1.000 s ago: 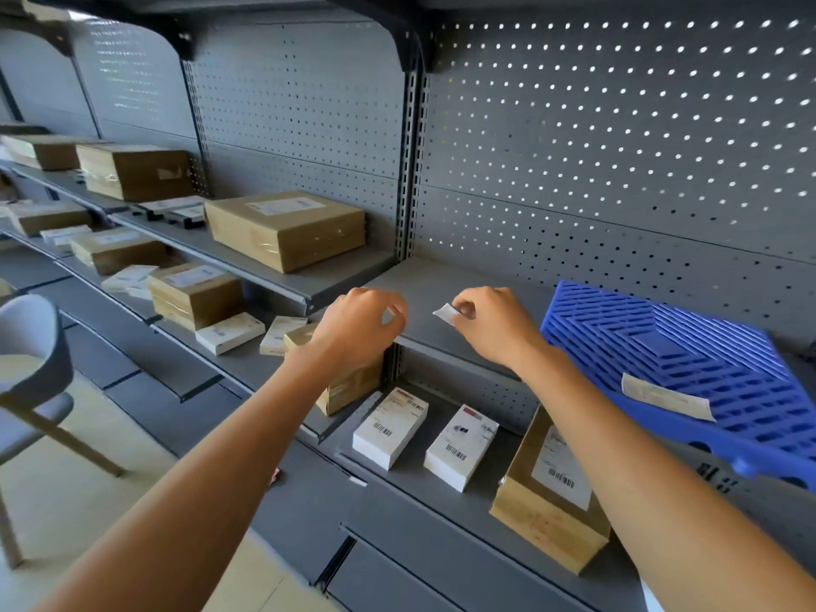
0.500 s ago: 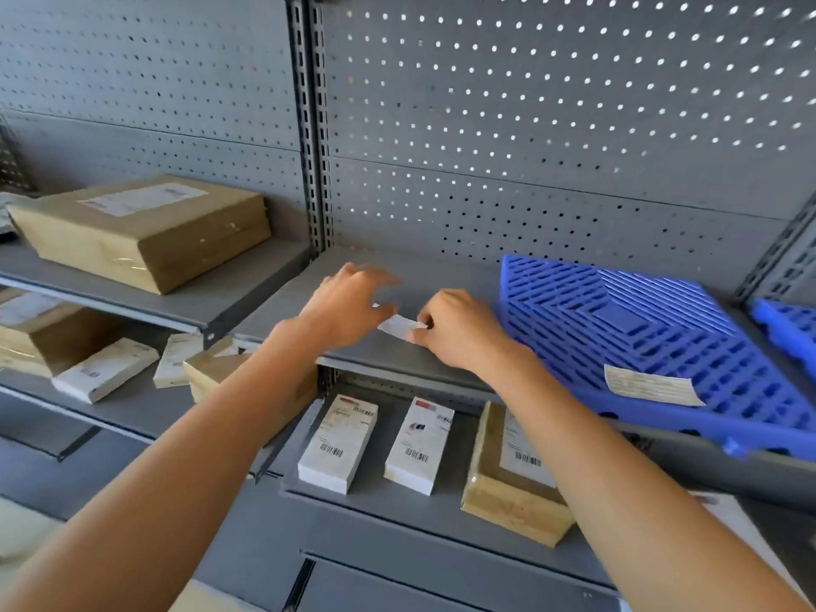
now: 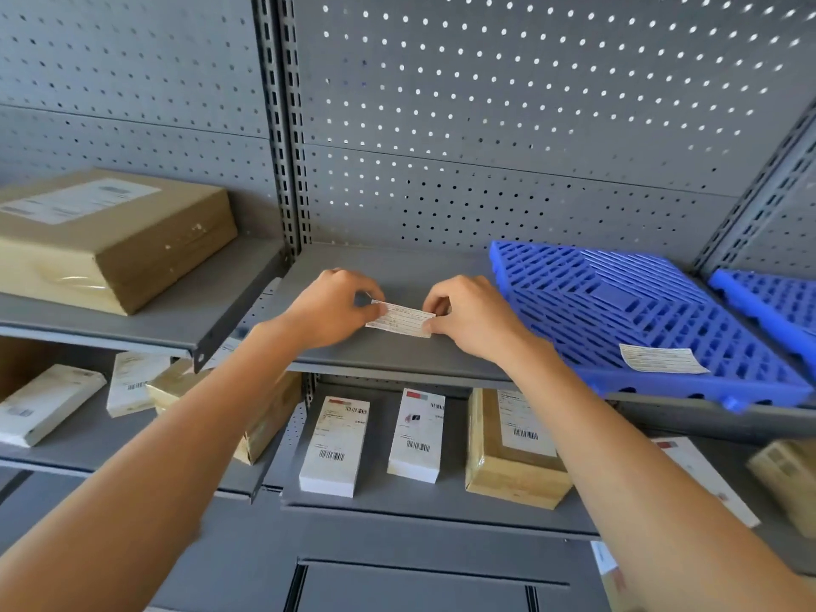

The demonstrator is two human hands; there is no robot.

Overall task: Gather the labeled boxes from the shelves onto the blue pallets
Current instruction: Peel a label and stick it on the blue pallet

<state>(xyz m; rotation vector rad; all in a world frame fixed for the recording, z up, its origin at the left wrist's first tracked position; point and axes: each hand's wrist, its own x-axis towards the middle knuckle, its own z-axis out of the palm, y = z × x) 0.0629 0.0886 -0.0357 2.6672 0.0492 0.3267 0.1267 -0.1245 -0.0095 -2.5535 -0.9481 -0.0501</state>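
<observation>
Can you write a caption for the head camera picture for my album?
Both hands hold a paper label over a grey shelf.

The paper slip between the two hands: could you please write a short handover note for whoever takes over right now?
Left hand and right hand each pinch one end of the paper slip over the bare grey shelf.
Blue pallet sits to the right on the same shelf, holding only a similar slip; a second pallet lies beyond.
No box is on a pallet yet.
Left: move the labeled boxes, such as the white boxes and brown box below.
</observation>
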